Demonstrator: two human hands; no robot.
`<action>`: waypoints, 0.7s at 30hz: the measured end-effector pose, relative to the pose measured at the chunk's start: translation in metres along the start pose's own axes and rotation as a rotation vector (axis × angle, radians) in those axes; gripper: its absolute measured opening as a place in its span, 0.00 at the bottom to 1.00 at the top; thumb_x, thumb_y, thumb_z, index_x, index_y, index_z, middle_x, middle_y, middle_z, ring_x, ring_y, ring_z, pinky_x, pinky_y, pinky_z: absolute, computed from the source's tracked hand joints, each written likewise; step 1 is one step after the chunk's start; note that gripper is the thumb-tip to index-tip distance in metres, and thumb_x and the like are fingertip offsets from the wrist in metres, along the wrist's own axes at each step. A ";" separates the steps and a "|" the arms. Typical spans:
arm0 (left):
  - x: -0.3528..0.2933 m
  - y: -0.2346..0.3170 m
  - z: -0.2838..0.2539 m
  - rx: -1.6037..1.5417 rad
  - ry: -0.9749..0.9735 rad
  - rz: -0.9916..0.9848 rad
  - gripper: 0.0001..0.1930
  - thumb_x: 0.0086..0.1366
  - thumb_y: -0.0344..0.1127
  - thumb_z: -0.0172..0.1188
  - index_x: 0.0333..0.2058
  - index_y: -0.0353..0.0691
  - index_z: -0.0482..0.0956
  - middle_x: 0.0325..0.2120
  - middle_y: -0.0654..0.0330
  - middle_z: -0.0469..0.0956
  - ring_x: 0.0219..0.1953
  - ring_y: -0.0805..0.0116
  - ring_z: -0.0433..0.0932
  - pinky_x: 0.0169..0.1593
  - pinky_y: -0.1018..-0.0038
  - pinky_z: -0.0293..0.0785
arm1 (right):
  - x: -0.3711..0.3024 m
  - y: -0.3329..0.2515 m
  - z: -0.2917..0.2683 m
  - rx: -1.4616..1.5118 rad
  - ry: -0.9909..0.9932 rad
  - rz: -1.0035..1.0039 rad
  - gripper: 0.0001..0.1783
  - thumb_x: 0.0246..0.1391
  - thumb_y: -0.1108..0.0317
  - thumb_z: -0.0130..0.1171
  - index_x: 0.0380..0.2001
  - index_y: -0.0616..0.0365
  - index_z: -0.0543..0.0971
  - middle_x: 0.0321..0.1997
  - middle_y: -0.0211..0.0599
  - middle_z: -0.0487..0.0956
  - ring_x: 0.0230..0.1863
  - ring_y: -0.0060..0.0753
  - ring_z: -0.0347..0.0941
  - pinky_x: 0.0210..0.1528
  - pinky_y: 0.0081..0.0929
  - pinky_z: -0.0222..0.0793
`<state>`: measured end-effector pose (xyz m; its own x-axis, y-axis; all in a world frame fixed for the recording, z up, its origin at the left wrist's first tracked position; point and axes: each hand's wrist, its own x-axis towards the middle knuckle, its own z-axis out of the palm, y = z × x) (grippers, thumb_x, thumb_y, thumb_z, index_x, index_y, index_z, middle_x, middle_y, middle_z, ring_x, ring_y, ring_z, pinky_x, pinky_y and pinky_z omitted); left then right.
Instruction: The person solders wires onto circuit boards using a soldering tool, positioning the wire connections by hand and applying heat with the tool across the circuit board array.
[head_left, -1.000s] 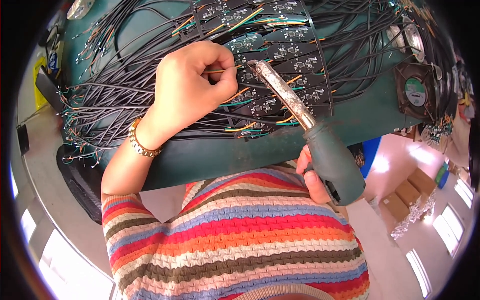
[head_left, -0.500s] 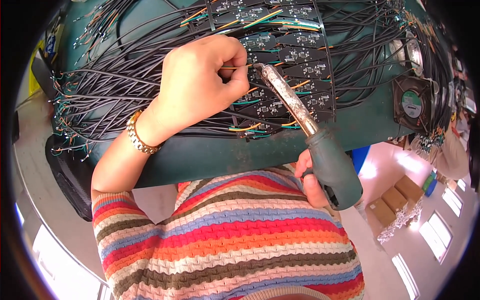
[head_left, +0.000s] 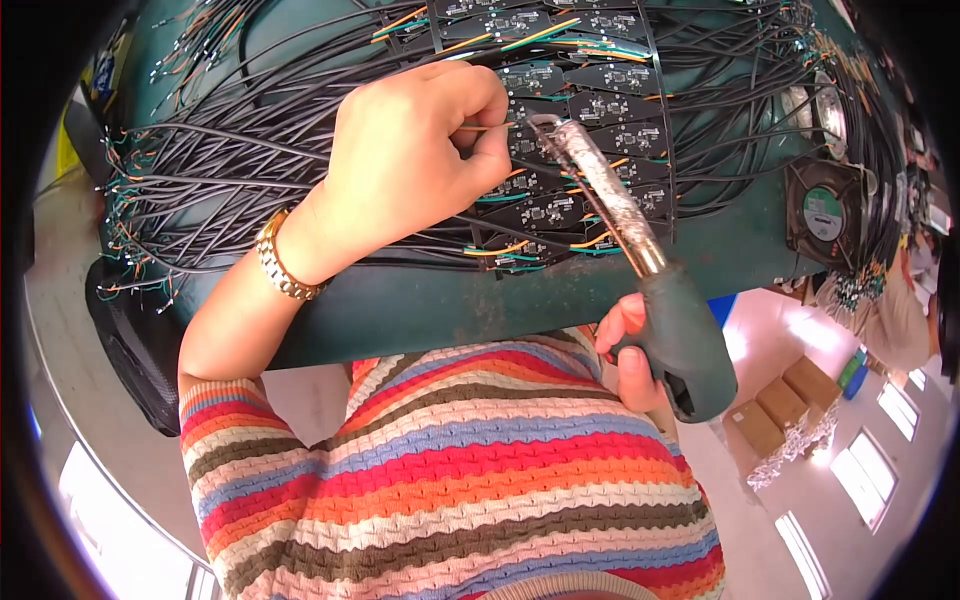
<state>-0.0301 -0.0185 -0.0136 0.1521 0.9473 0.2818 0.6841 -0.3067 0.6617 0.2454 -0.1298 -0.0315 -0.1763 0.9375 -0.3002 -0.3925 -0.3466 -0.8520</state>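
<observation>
My left hand is closed above the left part of a panel of black circuit boards. Between thumb and forefinger it pinches a thin orange wire, whose end points right at a board. My right hand grips the dark green handle of a soldering iron, partly hidden behind that handle. The iron slants up and left, its bent tip just right of my left fingertips. Whether the tip touches a board I cannot tell. Green and orange wires join several boards to black cables.
Black cables with bared coloured ends spread left and right over the green table mat. A square fan and a roll of wire are at the right. A black chair part is at the lower left; cardboard boxes stand on the floor.
The soldering iron has shifted right, drawing its tip a little away from my left fingertips. My left hand keeps its pinch on the wire; the whole view has shifted slightly.
</observation>
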 end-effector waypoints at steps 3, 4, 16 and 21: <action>-0.001 0.000 -0.001 0.017 -0.006 -0.011 0.04 0.47 0.28 0.61 0.23 0.42 0.75 0.19 0.62 0.76 0.21 0.64 0.78 0.24 0.71 0.71 | 0.017 -0.033 0.013 -0.644 -0.290 -0.210 0.07 0.46 0.75 0.61 0.29 0.59 0.74 0.29 0.34 0.73 0.28 0.25 0.70 0.31 0.21 0.66; -0.001 0.000 -0.001 0.016 -0.006 -0.011 0.04 0.47 0.28 0.61 0.23 0.42 0.75 0.19 0.62 0.76 0.21 0.64 0.78 0.24 0.71 0.71 | 0.020 -0.040 0.014 -0.681 -0.418 -0.174 0.18 0.51 0.74 0.56 0.45 0.62 0.65 0.31 0.40 0.73 0.31 0.28 0.70 0.33 0.24 0.68; 0.004 -0.007 -0.007 -0.223 0.018 -0.169 0.04 0.50 0.27 0.62 0.25 0.36 0.77 0.19 0.62 0.74 0.22 0.74 0.74 0.29 0.78 0.72 | 0.022 -0.043 0.021 -0.745 -0.371 -0.207 0.26 0.58 0.68 0.53 0.57 0.67 0.62 0.32 0.44 0.74 0.32 0.29 0.71 0.34 0.27 0.69; 0.005 -0.006 -0.007 -0.148 0.034 -0.166 0.04 0.47 0.27 0.63 0.23 0.36 0.77 0.19 0.61 0.74 0.21 0.71 0.74 0.28 0.76 0.72 | 0.028 -0.048 0.020 -1.103 -0.479 -0.343 0.21 0.58 0.64 0.55 0.50 0.66 0.66 0.31 0.39 0.73 0.31 0.28 0.71 0.33 0.26 0.68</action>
<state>-0.0382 -0.0124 -0.0112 0.0208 0.9831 0.1820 0.5850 -0.1596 0.7952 0.2410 -0.0872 0.0094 -0.6163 0.7875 -0.0029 0.4407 0.3418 -0.8300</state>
